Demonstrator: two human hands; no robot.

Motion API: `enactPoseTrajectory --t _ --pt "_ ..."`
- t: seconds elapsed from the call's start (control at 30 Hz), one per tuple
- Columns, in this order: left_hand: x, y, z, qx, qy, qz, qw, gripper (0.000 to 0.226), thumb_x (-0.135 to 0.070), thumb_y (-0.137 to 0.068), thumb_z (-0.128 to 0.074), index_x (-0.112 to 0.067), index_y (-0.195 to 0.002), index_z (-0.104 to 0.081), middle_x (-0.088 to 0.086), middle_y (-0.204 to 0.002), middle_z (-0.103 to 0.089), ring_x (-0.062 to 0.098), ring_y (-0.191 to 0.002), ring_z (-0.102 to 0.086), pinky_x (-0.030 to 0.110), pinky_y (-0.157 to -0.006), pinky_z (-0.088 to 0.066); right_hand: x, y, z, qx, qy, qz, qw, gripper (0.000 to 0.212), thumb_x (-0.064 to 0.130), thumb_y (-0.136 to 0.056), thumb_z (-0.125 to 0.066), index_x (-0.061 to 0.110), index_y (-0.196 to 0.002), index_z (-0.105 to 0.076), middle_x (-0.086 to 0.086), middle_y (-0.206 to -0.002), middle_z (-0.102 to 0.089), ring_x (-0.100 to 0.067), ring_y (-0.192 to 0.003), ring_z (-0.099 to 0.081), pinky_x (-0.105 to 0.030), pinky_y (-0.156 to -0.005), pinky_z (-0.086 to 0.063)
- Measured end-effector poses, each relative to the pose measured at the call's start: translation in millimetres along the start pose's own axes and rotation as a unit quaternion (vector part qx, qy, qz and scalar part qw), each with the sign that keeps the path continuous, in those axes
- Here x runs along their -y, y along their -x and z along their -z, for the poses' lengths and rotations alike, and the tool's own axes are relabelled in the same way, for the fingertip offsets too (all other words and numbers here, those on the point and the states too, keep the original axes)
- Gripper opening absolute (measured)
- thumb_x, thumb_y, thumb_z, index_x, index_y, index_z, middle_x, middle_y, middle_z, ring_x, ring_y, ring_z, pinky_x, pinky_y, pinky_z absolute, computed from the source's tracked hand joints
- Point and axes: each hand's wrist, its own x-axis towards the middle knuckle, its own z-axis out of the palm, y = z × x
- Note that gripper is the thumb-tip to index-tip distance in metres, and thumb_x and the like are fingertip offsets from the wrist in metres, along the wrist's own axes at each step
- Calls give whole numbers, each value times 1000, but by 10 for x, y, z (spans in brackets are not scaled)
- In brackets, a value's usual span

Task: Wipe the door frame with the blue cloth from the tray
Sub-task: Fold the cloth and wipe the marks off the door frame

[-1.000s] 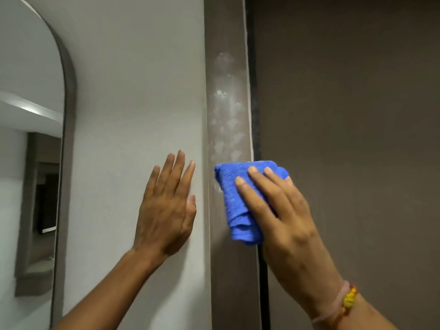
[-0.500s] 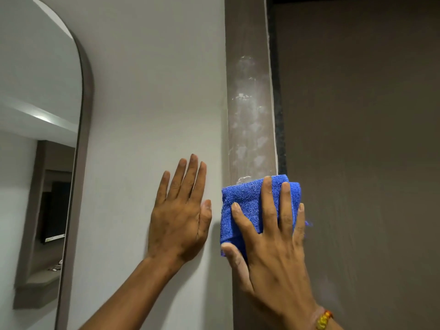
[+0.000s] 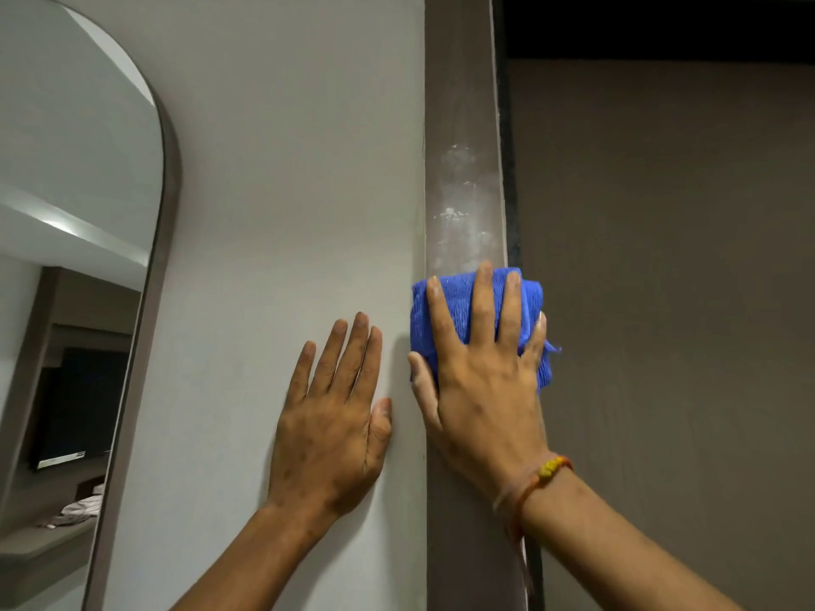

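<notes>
A brown door frame (image 3: 461, 103) runs upright through the middle of the view, with whitish smears on it above the cloth. My right hand (image 3: 483, 390) presses a folded blue cloth (image 3: 458, 310) flat against the frame, fingers spread over it. The cloth covers the frame's width and hangs a little past its right edge. My left hand (image 3: 333, 421) lies flat and open on the pale wall (image 3: 286, 191) just left of the frame, holding nothing.
The brown door (image 3: 661, 302) fills the right side, with a dark gap above it. An arched mirror (image 3: 75, 258) with a thin frame hangs on the wall at the left and reflects a room.
My right hand has slid the cloth up the frame over the lower smears, and turned more upright. The left hand stays flat on the wall.
</notes>
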Motion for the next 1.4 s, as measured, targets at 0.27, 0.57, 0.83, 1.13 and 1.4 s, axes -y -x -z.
enactPoseTrajectory --t 0.27,0.57,0.83,1.13,1.4 --pt "-2 -1 18 2 4 -3 1000 63 -39 -92 -20 -14 -148 -6 7 -158 -8 22 -146 -6 44 -115 -12 32 340 -53 10 2 -1 1000 68 53 -88 -27 21 -147 -21 -23 -154 -21 -43 -141 -15 -69 -104 -28" --pt "0 -1 4 6 6 1 1000 64 -38 -90 -24 -15 -148 -5 6 -158 -8 21 -146 -5 43 -116 -12 -73 -551 103 14 -35 10 999 66 52 -92 -30 29 -148 -3 -17 -159 3 -41 -144 10 -69 -109 -10" --pt "9 -297 94 -10 16 14 1000 66 -39 -90 -17 -12 -147 1 7 -157 4 20 -146 5 40 -121 -4 20 -177 -18 -20 -28 -10 999 65 50 -91 -33 25 -148 -13 -20 -158 -9 -43 -144 -3 -70 -107 -17" --pt "-7 -733 88 -34 9 20 999 65 -42 -88 -4 -14 -145 11 4 -156 14 17 -144 14 38 -119 5 -8 -119 -28 -9 -29 5 1000 65 53 -89 -23 26 -147 -11 -20 -158 -8 -43 -144 -2 -69 -107 -16" --pt "-8 -739 83 -37 8 23 999 64 -41 -91 -10 -15 -146 10 5 -157 11 19 -145 13 40 -120 3 -38 -942 119 -24 -44 4 999 65 50 -93 -33 27 -148 -8 -17 -159 -1 -42 -144 6 -70 -109 -8"
